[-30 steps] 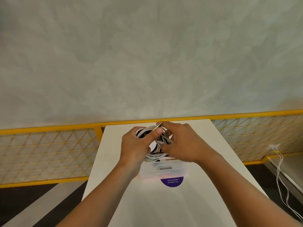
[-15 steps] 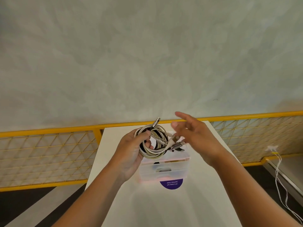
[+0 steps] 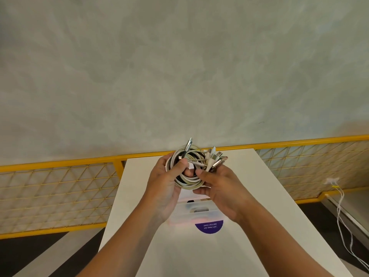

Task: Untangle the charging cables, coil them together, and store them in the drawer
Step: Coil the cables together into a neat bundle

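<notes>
A coil of white, beige and black charging cables [image 3: 189, 179] is held up over the far half of the white table [image 3: 259, 196]. My left hand [image 3: 165, 182] grips the coil's left side, thumb across the loops. My right hand [image 3: 217, 184] holds the coil's right side, thumb and fingers pinching the loops. Several plug ends [image 3: 214, 157] stick up and to the right of the coil; one metal plug [image 3: 188, 143] points up at its top. Below the hands stands a small translucent drawer box [image 3: 199, 211], partly hidden by my wrists.
A round purple sticker [image 3: 209, 226] lies on the table just in front of the box. A yellow mesh railing [image 3: 60, 192] runs behind and on both sides of the table. White wires [image 3: 341, 212] hang from a wall fitting at the right.
My right hand, which was open and lifted off to the right half a second ago, has come back onto the coil. Both hands have raised the coil slightly above the box.
</notes>
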`<control>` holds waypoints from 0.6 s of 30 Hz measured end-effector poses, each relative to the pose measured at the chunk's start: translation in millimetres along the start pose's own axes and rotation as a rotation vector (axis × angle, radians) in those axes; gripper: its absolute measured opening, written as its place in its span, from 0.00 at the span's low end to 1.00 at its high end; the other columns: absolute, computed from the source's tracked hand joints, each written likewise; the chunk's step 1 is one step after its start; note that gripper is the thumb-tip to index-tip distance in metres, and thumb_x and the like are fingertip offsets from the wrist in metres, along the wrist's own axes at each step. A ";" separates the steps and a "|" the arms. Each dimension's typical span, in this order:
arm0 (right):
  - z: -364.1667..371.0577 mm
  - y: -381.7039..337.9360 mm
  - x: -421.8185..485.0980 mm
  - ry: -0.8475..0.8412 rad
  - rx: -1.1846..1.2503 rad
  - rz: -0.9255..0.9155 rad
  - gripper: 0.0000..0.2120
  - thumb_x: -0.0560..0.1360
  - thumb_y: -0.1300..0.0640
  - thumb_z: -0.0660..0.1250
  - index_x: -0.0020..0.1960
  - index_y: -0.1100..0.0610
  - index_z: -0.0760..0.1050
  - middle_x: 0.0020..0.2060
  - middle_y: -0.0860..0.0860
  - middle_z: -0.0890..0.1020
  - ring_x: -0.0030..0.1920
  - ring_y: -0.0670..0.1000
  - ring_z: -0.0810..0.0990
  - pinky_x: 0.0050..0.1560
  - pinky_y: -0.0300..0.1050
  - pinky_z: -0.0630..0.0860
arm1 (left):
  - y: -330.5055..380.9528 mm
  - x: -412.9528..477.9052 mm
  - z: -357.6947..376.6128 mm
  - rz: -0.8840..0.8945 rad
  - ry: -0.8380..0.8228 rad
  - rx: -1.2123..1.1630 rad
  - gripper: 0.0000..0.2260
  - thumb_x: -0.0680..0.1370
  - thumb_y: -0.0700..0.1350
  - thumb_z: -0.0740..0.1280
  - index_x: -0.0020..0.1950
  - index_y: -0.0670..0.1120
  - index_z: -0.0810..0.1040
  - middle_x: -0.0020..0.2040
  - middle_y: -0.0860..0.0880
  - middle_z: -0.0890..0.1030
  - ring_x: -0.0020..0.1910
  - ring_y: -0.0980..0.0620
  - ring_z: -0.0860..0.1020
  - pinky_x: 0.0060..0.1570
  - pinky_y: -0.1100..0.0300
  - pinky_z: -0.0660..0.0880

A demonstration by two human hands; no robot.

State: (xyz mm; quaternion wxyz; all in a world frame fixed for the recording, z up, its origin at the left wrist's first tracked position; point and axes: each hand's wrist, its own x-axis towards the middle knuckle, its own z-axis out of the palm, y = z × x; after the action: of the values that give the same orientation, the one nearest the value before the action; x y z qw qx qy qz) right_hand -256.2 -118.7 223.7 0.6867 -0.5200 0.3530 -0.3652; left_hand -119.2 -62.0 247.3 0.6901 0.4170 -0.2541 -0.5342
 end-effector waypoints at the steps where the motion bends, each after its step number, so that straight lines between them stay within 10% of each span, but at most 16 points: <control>1: -1.1 1.8 1.4 0.003 -0.039 -0.012 0.13 0.80 0.61 0.66 0.64 0.56 0.78 0.55 0.56 0.85 0.56 0.57 0.83 0.51 0.51 0.79 | 1.7 0.2 -1.6 -0.023 -0.018 0.055 0.10 0.78 0.34 0.66 0.59 0.40 0.76 0.38 0.47 0.83 0.36 0.53 0.81 0.43 0.59 0.79; 7: -4.5 -1.1 -0.1 0.030 -0.410 -0.014 0.14 0.80 0.62 0.65 0.63 0.52 0.77 0.52 0.51 0.85 0.50 0.52 0.82 0.44 0.46 0.77 | 13.5 3.5 -11.7 -0.156 -0.107 0.515 0.09 0.76 0.34 0.71 0.55 0.41 0.82 0.44 0.43 0.86 0.43 0.48 0.83 0.50 0.55 0.78; 12: -1.2 -8.7 -6.2 -0.024 -0.610 -0.020 0.22 0.80 0.63 0.63 0.70 0.45 0.69 0.62 0.46 0.81 0.63 0.50 0.78 0.68 0.55 0.74 | 12.6 3.9 -11.3 -0.239 -0.110 0.654 0.08 0.73 0.32 0.73 0.48 0.44 0.83 0.39 0.44 0.85 0.39 0.50 0.83 0.44 0.58 0.78; 18: 1.1 -12.6 -8.1 -0.101 -0.759 -0.037 0.22 0.82 0.56 0.64 0.73 0.45 0.64 0.61 0.44 0.80 0.62 0.47 0.78 0.68 0.50 0.74 | -7.1 5.2 -12.6 -0.191 -0.001 0.744 0.05 0.73 0.42 0.77 0.47 0.45 0.85 0.40 0.42 0.86 0.34 0.52 0.81 0.43 0.56 0.76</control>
State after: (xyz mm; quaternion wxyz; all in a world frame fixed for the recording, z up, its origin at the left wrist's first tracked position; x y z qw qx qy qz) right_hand -260.9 -113.7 237.0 0.4554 -0.7609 0.4193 -0.1947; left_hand -111.3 -63.7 234.2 0.4384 0.6605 -0.3911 -0.4676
